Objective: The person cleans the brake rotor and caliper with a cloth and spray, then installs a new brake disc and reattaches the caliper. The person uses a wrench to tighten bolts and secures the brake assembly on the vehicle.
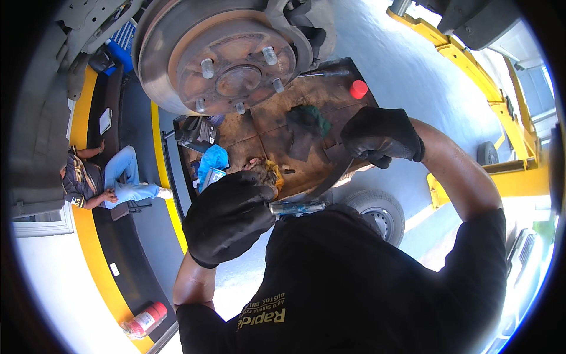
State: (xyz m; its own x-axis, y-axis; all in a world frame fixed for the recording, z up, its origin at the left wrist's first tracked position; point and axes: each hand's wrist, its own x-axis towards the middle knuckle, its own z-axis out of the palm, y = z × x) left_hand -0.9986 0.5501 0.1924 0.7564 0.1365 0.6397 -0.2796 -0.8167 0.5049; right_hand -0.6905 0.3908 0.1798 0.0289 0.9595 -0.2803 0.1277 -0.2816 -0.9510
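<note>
My left hand (227, 218), in a black glove, is closed round a short cylinder (298, 207), shiny and bluish, which sticks out to the right of the fist. Its exact kind I cannot make out. Higher and to the right, my black-gloved right hand (380, 138) has its fingers bent together on the upper end of a dark flat strip (333, 178). The strip slants down toward the cylinder; whether they touch is unclear. Above both hands hangs a bare brake disc (159, 65) with a rusty hub (236, 76) and several wheel studs.
Below the disc, a brown work surface (242, 150) carries a red cap (358, 89), dark rags (303, 130), a black bottle (197, 133) and a blue bag (213, 158). A tyre (380, 212) lies behind. Yellow lift arms (471, 65) stand right; a seated person (106, 177) is left.
</note>
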